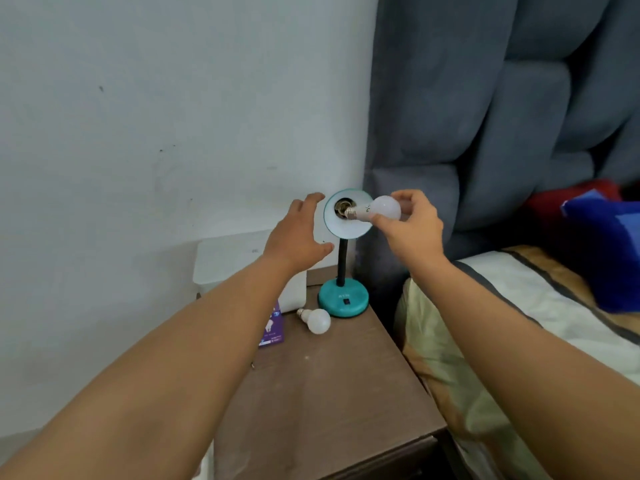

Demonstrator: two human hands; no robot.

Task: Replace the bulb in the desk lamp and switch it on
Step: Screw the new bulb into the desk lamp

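Observation:
A teal desk lamp stands at the back of a brown bedside table [329, 393], its round base [343, 299] carrying a small dark switch. The shade [337, 226] faces me and its socket [343, 206] is bare. My right hand [408, 223] holds a white bulb [379, 208] sideways, the screw cap pointing into the shade just short of the socket. My left hand [298, 237] hovers with fingers spread beside the shade's left rim, not touching it. A second white bulb [317, 320] lies on the table in front of the base.
A white box [239, 261] stands against the wall left of the lamp. A purple bulb carton [273, 327] lies by my left forearm. A grey padded headboard [485, 116] and a bed with a pillow [450, 358] border the table's right side.

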